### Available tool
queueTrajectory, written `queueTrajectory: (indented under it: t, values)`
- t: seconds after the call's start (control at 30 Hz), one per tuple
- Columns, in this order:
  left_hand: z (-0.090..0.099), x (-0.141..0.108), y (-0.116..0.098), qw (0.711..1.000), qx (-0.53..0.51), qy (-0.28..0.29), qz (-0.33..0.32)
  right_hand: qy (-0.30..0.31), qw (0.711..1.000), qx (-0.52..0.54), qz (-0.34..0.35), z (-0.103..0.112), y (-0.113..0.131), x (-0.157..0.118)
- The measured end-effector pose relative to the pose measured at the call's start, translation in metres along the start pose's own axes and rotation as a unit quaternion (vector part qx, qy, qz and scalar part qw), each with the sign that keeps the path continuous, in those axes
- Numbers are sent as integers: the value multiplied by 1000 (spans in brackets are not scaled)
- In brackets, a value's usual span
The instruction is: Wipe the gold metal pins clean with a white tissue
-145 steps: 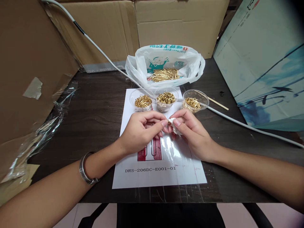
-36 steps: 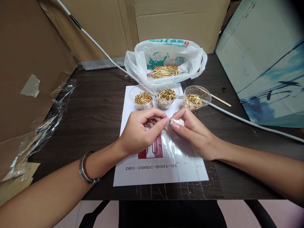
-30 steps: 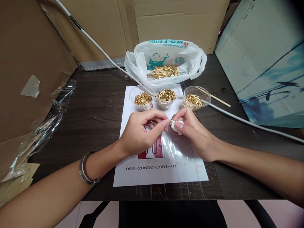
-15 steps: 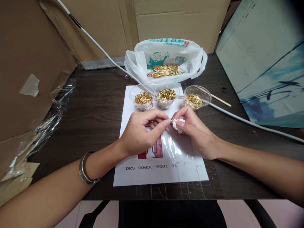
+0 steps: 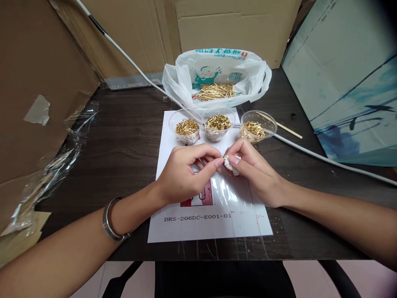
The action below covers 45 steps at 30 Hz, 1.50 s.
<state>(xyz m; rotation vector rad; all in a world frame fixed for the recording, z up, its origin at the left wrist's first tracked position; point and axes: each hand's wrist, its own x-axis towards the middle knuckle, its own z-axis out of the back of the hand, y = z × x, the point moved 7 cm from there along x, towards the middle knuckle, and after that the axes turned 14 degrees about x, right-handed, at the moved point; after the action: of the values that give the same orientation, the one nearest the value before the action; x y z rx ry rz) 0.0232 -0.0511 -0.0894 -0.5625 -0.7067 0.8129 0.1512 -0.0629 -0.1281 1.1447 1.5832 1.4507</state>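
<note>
My left hand [image 5: 192, 167] pinches a tiny brass-coloured pin [image 5: 225, 157] between thumb and forefinger. Against it, my right hand [image 5: 254, 171] grips a crumpled white tissue [image 5: 230, 164], and the pin's other end meets the tissue. The fingertips of both hands almost touch, above a printed sheet [image 5: 173, 230]. Just beyond them stand three clear plastic cups: a left cup [image 5: 185, 140], a middle cup [image 5: 214, 137] and a right cup [image 5: 273, 124], each holding many small gold-coloured metal parts.
Behind the cups, an open white plastic bag [image 5: 182, 87] holds long gold-coloured pins [image 5: 216, 92]. A white cable [image 5: 310, 152] crosses the table behind the hands. One thin wooden stick [image 5: 288, 130] lies by the right cup. Cardboard [image 5: 235, 29] walls the back and left.
The brass pin shows less between my fingertips, and its angle has shifted slightly. Both hands otherwise keep their places, and the cups and bag stay put.
</note>
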Motion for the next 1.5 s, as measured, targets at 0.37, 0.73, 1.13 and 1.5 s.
queueTrajectory:
  t: [0.37, 0.73, 1.13, 1.5]
  values:
    - [-1, 0, -1, 1000, -23, 16, 1, -11, 1000, 1, -5, 3, 1, -1]
    - [-3, 1, 1, 999, -30, 27, 7, -10, 1000, 24, -12, 1, 0, 0]
    - [-2, -1, -2, 999, -32, 29, 9, 11, 1000, 1, 7, -4, 2, -2]
    - [-2, 1, -1, 999, -25, 26, 12, -10, 1000, -3, -10, 0, 1, -2]
